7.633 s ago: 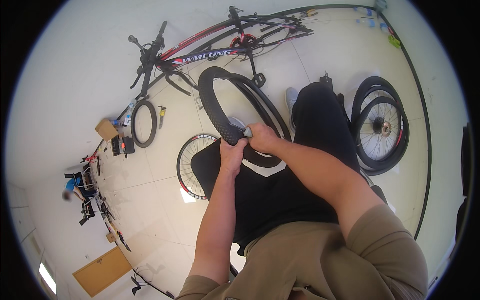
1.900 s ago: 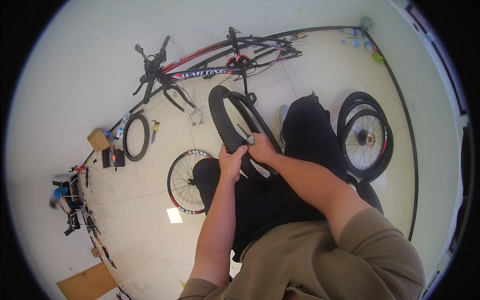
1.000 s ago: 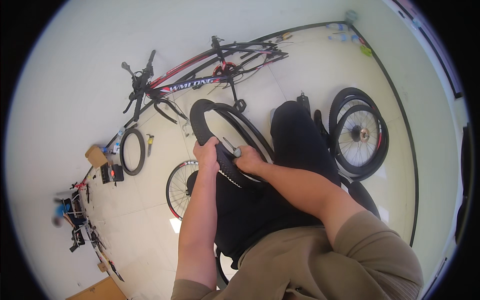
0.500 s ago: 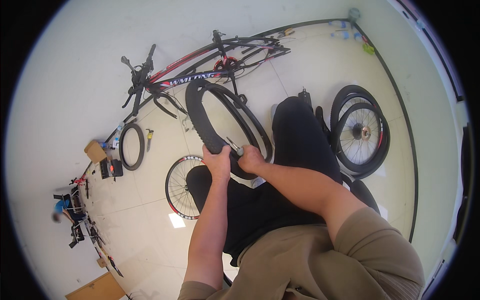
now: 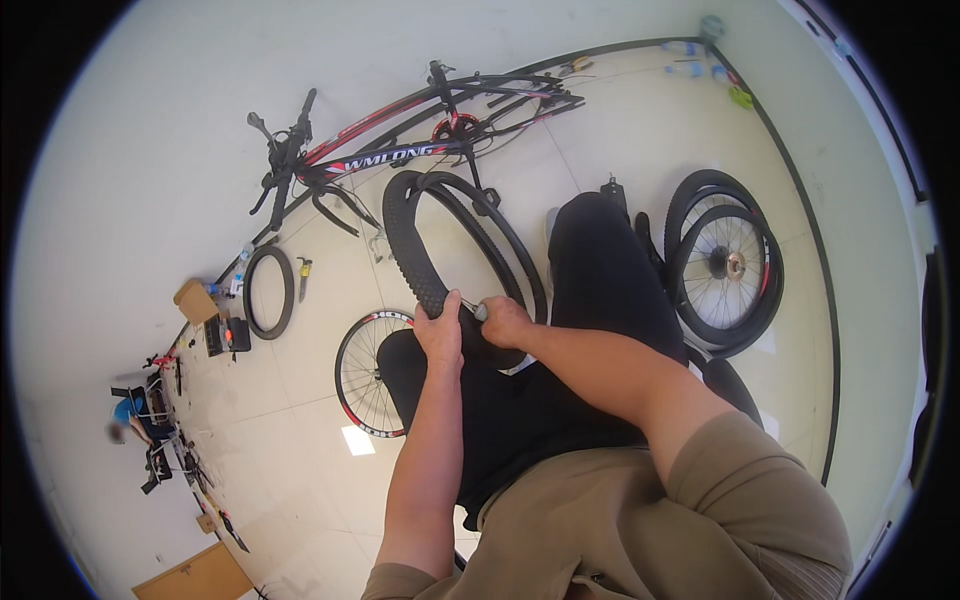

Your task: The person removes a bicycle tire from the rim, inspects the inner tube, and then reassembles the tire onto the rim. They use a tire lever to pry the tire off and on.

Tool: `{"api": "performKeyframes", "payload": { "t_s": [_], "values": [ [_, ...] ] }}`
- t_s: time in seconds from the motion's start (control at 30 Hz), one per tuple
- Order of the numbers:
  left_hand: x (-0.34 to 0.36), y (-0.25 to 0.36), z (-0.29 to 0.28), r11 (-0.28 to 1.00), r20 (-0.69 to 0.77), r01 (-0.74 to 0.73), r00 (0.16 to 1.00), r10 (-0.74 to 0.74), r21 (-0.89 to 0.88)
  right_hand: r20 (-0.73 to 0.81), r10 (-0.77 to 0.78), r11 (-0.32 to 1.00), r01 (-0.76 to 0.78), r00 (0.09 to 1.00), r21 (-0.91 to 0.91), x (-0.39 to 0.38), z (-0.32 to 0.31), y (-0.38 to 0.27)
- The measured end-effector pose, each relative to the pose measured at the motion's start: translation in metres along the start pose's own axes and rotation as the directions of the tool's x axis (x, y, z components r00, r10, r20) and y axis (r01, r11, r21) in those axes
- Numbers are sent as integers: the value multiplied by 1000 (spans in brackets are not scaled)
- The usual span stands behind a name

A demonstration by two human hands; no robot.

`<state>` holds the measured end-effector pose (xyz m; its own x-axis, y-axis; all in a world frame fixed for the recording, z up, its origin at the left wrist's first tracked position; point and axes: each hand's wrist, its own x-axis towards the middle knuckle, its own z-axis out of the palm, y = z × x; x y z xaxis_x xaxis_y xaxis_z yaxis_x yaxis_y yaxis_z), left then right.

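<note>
A black knobby bicycle tyre (image 5: pixel 405 238) stands between my legs, its tread toward the left. My left hand (image 5: pixel 440 338) is closed round its near edge, thumb up along the side. In my closed right hand (image 5: pixel 507 324) is a small screwdriver-like tool (image 5: pixel 481 312) with a grey handle; its short metal shaft points left at the tyre's inner edge. Whether the tip touches the rubber is hard to see. A thinner black loop (image 5: pixel 527 262) runs along the tyre's right side; I cannot tell whether it is an inner tube.
A bicycle frame (image 5: pixel 395 157) without wheels lies by the far wall. A bare spoked rim (image 5: pixel 343 385) is beside my left knee, a wheel with tyres (image 5: pixel 716 318) to my right. Farther left are another tyre (image 5: pixel 250 290), a yellow-handled tool (image 5: pixel 304 270), a cardboard box (image 5: pixel 195 300) and a seated person (image 5: pixel 127 412).
The tool in my right hand has swung down, so its shaft, which pointed up and away, lies lower against the tyre. My left hand keeps its hold on the tyre.
</note>
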<state>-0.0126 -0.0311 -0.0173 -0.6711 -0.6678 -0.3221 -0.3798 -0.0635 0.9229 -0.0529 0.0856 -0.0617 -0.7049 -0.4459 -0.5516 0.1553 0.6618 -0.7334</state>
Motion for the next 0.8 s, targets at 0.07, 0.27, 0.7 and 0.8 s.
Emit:
{"api": "performKeyframes", "payload": {
  "t_s": [0.07,0.27,0.7,0.8],
  "values": [
    [-1,1,0,998,-13,-54,998,55,21,3,18,1000,-18,1000,-14,-3,-3,-4],
    [-6,3,7,990,-49,-133,990,136,46,-37,74,994,-77,997,-77,-4,-6,-5],
    [-6,2,5,997,50,5,999,-1,-83,-142,164,978,-180,976,-106,-2,-13,-2],
    [-6,3,4,996,53,-4,999,9,-93,-146,193,972,-210,970,-107,0,-12,-1]
  ]
}}
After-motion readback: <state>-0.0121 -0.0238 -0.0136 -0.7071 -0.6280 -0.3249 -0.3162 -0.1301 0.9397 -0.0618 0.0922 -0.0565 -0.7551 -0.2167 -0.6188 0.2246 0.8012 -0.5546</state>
